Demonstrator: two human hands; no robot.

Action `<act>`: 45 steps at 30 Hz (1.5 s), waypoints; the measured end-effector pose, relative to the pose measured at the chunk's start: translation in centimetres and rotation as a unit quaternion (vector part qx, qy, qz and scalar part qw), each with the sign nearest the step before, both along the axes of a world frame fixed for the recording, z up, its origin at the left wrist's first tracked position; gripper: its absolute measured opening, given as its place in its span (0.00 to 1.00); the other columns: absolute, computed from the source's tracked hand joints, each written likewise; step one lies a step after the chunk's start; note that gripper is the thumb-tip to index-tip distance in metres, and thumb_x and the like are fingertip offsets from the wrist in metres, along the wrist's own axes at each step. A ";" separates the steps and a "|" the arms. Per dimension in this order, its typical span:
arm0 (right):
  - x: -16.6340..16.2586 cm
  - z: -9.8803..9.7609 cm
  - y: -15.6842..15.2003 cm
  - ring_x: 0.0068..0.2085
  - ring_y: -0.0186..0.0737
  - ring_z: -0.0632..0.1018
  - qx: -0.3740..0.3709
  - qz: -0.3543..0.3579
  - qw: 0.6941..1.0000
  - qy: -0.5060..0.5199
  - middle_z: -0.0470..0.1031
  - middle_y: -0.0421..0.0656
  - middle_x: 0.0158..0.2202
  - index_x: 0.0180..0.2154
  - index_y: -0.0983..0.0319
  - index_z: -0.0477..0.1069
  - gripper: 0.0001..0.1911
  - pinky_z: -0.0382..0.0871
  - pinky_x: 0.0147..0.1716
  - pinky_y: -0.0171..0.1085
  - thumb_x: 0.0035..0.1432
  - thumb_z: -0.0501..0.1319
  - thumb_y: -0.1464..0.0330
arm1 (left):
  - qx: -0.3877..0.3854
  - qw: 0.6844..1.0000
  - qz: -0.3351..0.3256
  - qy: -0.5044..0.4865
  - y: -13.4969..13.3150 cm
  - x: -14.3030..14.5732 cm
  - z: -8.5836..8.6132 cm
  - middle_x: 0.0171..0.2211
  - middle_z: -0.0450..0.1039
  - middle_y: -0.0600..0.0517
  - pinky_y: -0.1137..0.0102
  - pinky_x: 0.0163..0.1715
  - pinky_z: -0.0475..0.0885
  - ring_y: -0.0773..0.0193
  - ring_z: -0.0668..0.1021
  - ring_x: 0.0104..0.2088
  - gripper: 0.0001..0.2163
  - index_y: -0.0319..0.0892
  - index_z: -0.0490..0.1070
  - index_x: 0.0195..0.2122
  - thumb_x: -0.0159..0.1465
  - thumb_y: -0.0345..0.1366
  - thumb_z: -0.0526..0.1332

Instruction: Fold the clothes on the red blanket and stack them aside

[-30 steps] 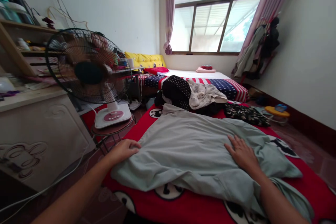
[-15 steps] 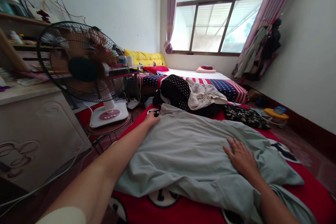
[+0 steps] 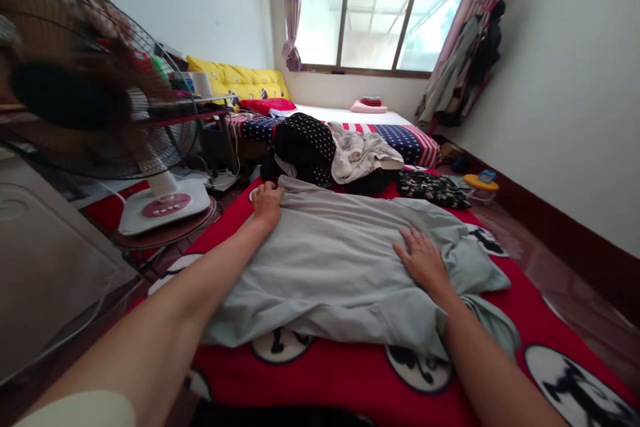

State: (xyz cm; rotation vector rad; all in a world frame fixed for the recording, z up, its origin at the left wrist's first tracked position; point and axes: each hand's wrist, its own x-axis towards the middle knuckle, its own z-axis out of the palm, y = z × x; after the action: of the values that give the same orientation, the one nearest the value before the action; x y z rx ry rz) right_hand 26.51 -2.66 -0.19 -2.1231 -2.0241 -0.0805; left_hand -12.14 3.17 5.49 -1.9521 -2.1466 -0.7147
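Observation:
A pale grey-green garment [image 3: 335, 260] lies spread over a red bedcover [image 3: 350, 373] printed with black-and-white cartoon heads. My left hand [image 3: 267, 203] reaches to the garment's far left corner, fingers curled on the cloth edge. My right hand [image 3: 423, 259] lies flat on the garment's right side, fingers spread, pressing it down. A bunched sleeve or fold [image 3: 480, 267] sits just right of that hand.
A pile of clothes, black dotted [image 3: 305, 147] and cream [image 3: 363, 153], lies beyond the garment, with dark floral cloth [image 3: 433, 188] to the right. A standing fan [image 3: 90, 80] on a round stool is close on the left. A second bed [image 3: 400, 137], a window and hanging clothes [image 3: 465, 67] are behind.
My left hand went from the garment's near left edge up to its far left corner. The view leaned forward and lower. My right hand stayed flat on the cloth.

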 end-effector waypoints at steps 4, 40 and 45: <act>-0.1 0.2 -0.4 0.66 0.54 0.56 0.006 0.004 0.999 0.048 0.53 0.47 0.67 0.63 0.58 0.57 0.29 0.51 0.61 0.56 0.64 0.48 0.55 | -0.032 0.980 -0.192 -0.032 -2.0 5.4 -1.4 0.51 0.70 0.47 0.66 0.52 0.65 0.55 0.73 0.50 0.17 0.44 0.72 0.53 0.64 0.38 0.54; 10.3 2.6 -9.4 0.28 0.44 0.77 -0.014 -0.077 0.888 0.452 0.77 0.45 0.22 0.22 0.66 0.75 0.17 0.70 0.30 0.40 0.38 0.69 0.57 | -0.085 0.954 -0.273 0.087 -5.6 10.6 -6.0 0.68 0.48 0.46 0.49 0.62 0.46 0.51 0.52 0.67 0.30 0.50 0.57 0.64 0.64 0.56 0.49; 7.6 2.5 -9.3 0.35 0.41 0.77 -0.006 -0.009 0.853 0.522 0.79 0.42 0.32 0.34 0.63 0.75 0.22 0.70 0.38 0.38 0.35 0.72 0.59 | -0.080 0.954 -0.276 0.080 -5.6 10.6 -6.1 0.68 0.48 0.46 0.50 0.62 0.45 0.51 0.51 0.67 0.30 0.50 0.57 0.64 0.64 0.56 0.49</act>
State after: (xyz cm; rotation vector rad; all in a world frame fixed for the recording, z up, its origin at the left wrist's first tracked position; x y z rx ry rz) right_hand 34.08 -11.98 2.34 -1.5753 -1.3040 0.8821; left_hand -1.49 -2.42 -0.64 -2.6335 -1.6111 -0.4339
